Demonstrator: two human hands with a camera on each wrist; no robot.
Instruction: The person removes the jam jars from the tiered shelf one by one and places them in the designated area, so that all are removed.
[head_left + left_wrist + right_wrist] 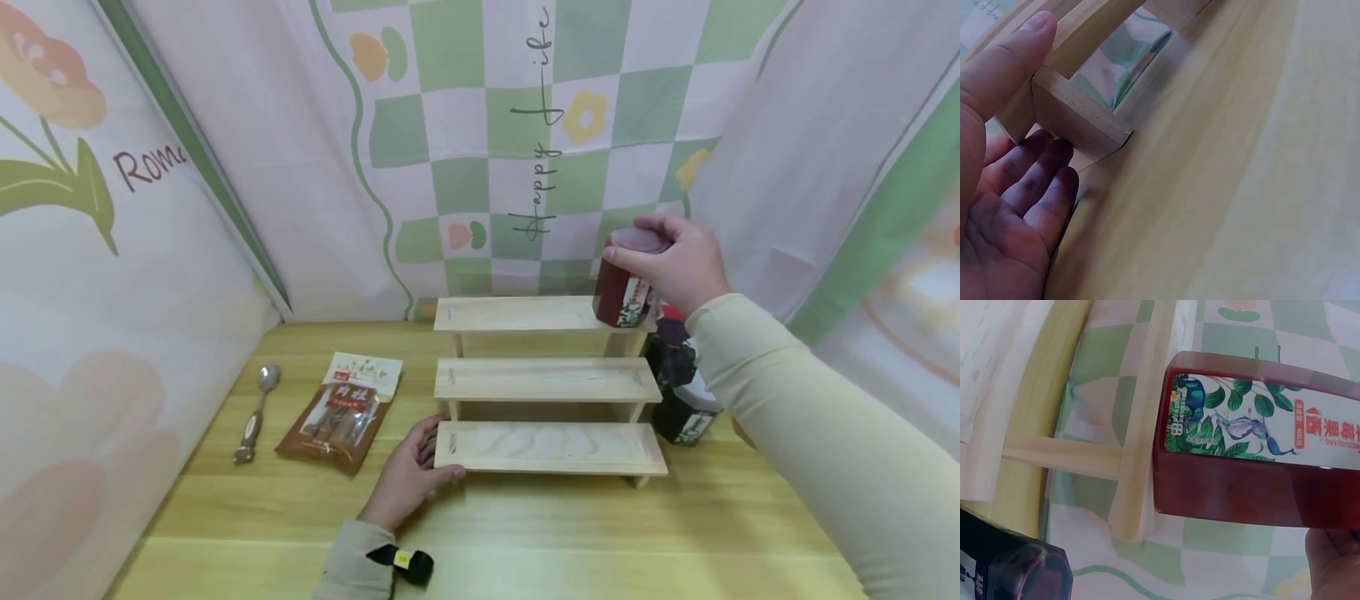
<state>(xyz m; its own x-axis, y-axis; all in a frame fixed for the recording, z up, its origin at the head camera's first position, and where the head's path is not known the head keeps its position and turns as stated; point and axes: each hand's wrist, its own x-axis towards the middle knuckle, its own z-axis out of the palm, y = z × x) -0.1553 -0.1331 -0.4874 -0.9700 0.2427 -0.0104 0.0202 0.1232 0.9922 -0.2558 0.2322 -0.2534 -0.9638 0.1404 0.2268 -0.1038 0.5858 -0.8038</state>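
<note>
A three-step wooden display rack (pixel 540 379) stands on the table. My left hand (pixel 408 477) holds the left end of its lowest step, thumb at the front edge and fingers by the end. The left wrist view shows the thumb (pixel 1029 47) along the wood, with the other fingers curled beside the leg. By its lid, my right hand (pixel 686 260) grips a jar of dark red jam (pixel 621 292) at the right end of the top step. In the right wrist view the jar (pixel 1241 487) is upright to the step, its base right at the board.
Right of the rack stand dark jars (pixel 684 412), partly hidden by the right sleeve. On the left lie a brown-and-white packet (pixel 345 412) and a metal spoon (pixel 257 412). A printed curtain (pixel 517 167) hangs close behind the rack.
</note>
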